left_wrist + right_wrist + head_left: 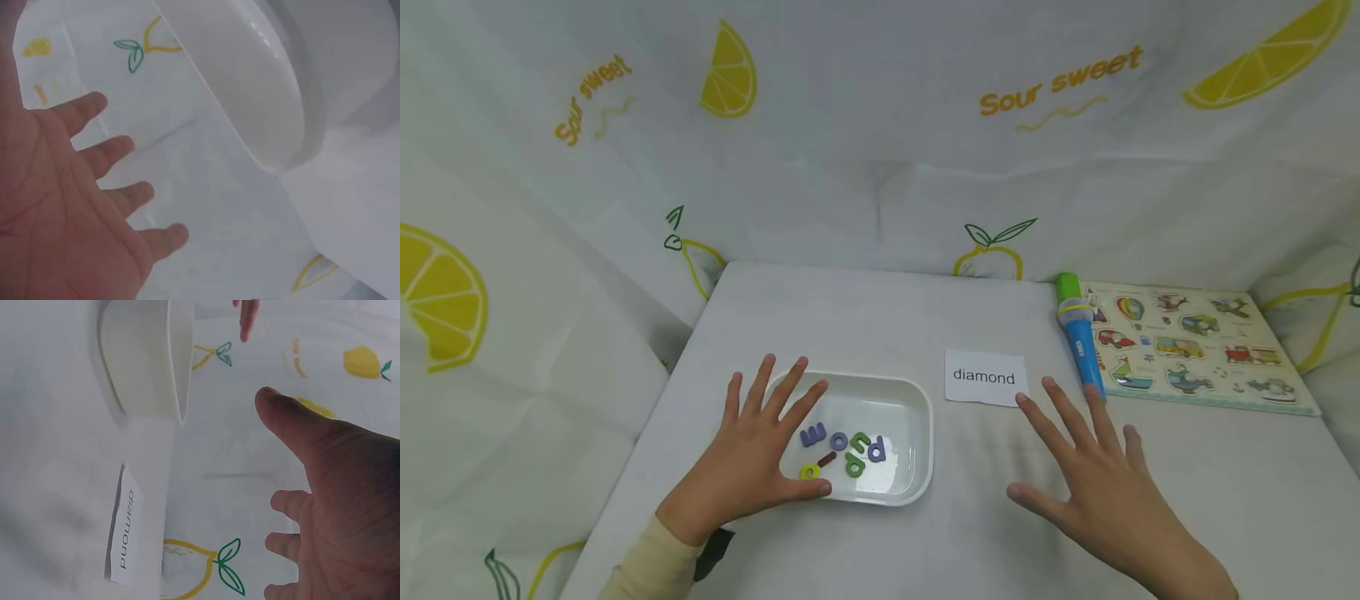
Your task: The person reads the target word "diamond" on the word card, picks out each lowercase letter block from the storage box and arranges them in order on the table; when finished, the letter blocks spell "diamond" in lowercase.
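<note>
A white rectangular tray (917,446) stands on the table with several small coloured letters inside, among them a purple m (812,434), a purple o (838,442), a dark red stick-shaped letter (827,459) and a yellow round letter (809,472). Spread over the tray's left side, my left hand (741,462) holds nothing; in the left wrist view its fingers stand apart from the tray wall (250,94). My right hand (1097,492) is spread above the table, right of the tray and holding nothing. Just beyond its fingertips lies a white card (985,392) printed "diamond".
At the back right lies a wooden picture board (1213,379) with vehicle pieces. A blue toy microphone (1084,350) with a green end rests along its left edge. Behind the white table (835,308) hangs a white curtain (850,108) with lemon prints.
</note>
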`<state>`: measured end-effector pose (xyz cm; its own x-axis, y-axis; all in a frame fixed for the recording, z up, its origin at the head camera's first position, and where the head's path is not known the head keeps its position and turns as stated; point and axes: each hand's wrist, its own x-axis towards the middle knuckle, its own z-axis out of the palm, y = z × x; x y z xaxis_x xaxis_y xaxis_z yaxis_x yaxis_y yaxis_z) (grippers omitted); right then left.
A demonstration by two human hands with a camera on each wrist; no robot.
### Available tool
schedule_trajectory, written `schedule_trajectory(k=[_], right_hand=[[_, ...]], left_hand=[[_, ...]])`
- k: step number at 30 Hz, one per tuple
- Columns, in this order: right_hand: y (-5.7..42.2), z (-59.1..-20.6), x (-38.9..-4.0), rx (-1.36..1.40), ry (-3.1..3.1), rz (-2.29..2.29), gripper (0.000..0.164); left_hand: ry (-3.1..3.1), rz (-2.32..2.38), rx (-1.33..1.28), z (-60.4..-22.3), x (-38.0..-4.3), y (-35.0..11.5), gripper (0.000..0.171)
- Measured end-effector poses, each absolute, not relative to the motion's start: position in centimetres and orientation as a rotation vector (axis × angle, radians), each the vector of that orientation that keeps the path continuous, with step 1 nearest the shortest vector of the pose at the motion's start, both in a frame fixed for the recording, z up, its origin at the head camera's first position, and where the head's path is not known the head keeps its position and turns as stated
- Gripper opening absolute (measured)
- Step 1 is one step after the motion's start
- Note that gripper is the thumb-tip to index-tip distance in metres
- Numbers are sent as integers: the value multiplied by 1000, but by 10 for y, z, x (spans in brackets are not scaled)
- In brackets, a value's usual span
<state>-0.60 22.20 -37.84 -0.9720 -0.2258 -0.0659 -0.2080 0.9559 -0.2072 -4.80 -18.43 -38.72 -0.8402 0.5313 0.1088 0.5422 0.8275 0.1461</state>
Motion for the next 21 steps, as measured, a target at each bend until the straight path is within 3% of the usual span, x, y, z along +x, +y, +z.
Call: schedule_trajectory(k=[13,21], right_hand=[[184,-353,-23,-588,2927,-842,89],[139,-378,-41,-895,2918,-1076,75]], left_hand=[[-3072,-858,-784,-422,-72,-253,126],[-3075,-1056,-811,-446,-77,-265,135]])
